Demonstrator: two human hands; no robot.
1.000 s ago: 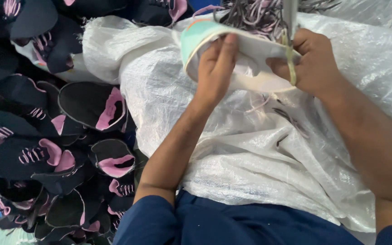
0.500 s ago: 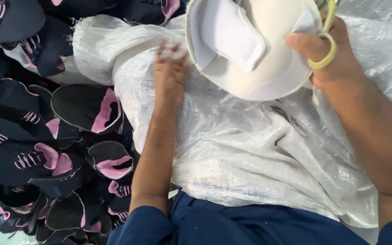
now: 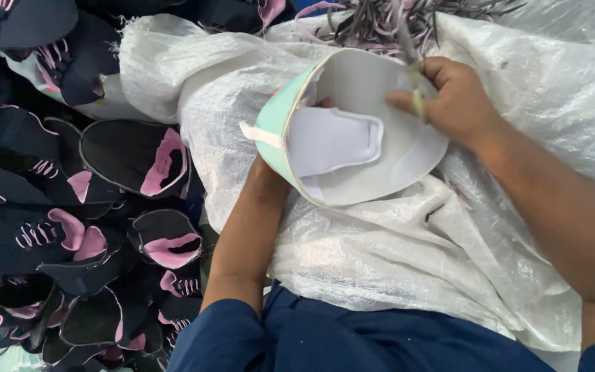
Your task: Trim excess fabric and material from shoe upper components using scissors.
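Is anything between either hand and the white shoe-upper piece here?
Nothing visible. The left hand is mostly hidden behind the white shoe-upper piece, seemingly holding its mint-green edge, and the right hand rests on its far rim with yellow-handled scissors. The piece sits over the white woven sack.

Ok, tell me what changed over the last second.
The left hand, flat on the sack half a second ago, went under the white shoe upper and tilted it, showing its mint edge. The right hand stayed on the far rim with the scissors. The white sack and dark uppers stayed put.
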